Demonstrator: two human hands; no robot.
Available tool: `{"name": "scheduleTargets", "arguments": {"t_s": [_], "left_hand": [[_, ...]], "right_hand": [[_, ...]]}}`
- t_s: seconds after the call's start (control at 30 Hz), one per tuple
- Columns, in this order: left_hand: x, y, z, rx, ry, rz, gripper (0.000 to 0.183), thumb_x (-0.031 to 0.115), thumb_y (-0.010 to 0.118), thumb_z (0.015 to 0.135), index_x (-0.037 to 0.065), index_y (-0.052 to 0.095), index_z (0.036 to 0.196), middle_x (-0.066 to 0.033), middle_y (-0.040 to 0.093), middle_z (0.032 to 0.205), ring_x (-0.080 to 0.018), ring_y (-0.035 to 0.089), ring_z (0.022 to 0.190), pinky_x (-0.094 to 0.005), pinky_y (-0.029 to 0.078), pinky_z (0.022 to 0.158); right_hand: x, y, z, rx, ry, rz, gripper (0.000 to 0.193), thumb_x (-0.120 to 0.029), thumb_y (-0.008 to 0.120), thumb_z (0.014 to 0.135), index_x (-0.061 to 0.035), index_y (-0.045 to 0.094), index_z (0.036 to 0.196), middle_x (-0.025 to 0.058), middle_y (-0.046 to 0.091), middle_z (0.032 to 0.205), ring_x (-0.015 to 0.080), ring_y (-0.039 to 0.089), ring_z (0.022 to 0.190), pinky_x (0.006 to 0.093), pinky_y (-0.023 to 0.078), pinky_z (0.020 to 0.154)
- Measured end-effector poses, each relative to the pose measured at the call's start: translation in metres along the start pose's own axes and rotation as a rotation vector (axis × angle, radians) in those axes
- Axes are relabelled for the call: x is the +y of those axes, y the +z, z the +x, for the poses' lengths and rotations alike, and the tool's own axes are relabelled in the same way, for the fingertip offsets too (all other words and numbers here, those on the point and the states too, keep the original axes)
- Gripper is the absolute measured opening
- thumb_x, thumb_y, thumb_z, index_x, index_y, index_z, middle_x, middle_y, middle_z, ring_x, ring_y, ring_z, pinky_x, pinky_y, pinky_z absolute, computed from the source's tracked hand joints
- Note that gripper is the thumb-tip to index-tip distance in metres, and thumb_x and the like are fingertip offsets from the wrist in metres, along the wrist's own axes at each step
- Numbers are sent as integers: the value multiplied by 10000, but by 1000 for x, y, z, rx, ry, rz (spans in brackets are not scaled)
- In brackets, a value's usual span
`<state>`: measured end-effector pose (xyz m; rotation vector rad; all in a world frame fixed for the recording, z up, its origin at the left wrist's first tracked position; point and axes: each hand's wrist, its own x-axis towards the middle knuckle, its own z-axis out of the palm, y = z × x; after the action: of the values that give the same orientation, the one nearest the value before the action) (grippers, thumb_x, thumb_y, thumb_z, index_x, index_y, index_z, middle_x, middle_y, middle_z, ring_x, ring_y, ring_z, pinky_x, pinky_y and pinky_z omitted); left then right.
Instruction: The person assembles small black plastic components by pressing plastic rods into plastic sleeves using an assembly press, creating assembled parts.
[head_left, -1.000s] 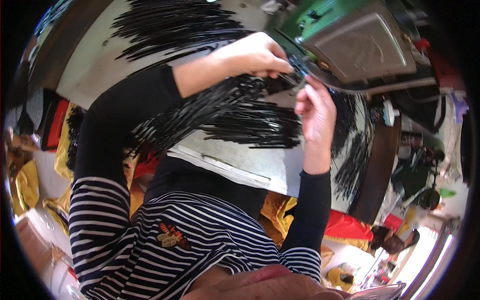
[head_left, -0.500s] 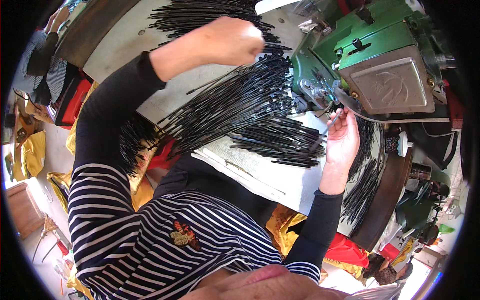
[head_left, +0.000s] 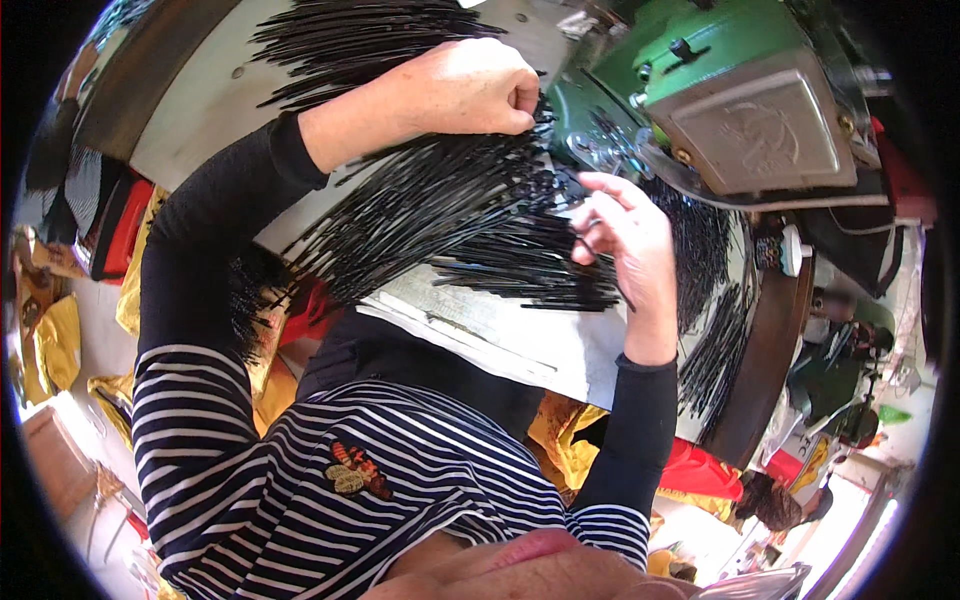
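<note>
Thin black rods with thicker ends lie in a large fanned pile (head_left: 400, 220) on the pale worktable (head_left: 190, 110). Above this pile, near the machine, is my left hand (head_left: 460, 90), its fingers closed; whatever they pinch is hidden. My right hand (head_left: 635, 240) is beside the machine's front, palm partly turned up and fingers curled. A thin black rod (head_left: 624, 287) appears to run from those fingers toward the wrist. Beneath and left of that hand lies a smaller pile (head_left: 520, 272) of rods. The green machine (head_left: 700, 60) has a grey embossed cover (head_left: 745, 130).
Another rod pile (head_left: 350, 45) lies at the far side, and more rods (head_left: 712, 350) lie along the right. A brown table edge (head_left: 765, 350) curves past them. Yellow bags (head_left: 560, 440) and red cloth (head_left: 700, 470) sit below. Another person's arm (head_left: 70, 110) shows at far left.
My right hand has moved left and away from the machine's working part, fingers curling further. The left hand has shifted slightly closer to the rod ends. The whole view has shifted a little.
</note>
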<state>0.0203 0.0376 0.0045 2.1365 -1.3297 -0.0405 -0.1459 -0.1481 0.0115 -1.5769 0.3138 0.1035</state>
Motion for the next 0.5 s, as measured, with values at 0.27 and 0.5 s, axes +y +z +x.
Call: {"name": "scheduleTargets", "arguments": {"t_s": [0.27, 0.5], "left_hand": [[26, 30, 19, -27, 36, -233, 256, 206, 651, 756, -20, 644, 874, -127, 650, 734, -170, 638, 674, -267, 492, 650], [31, 29, 20, 26, -17, -248, 252, 210, 659, 773, -14, 648, 888, -120, 659, 750, -174, 632, 663, -270, 491, 651]], "right_hand": [[6, -1, 6, -24, -2, -72, 362, -168, 534, 892, 45, 489, 1181, 84, 596, 747, 114, 570, 524, 211, 487, 492], [4, -2, 4, -2, 7, -55, 324, -148, 497, 910, 35, 482, 1177, 94, 592, 764, 120, 572, 514, 209, 457, 472]]}}
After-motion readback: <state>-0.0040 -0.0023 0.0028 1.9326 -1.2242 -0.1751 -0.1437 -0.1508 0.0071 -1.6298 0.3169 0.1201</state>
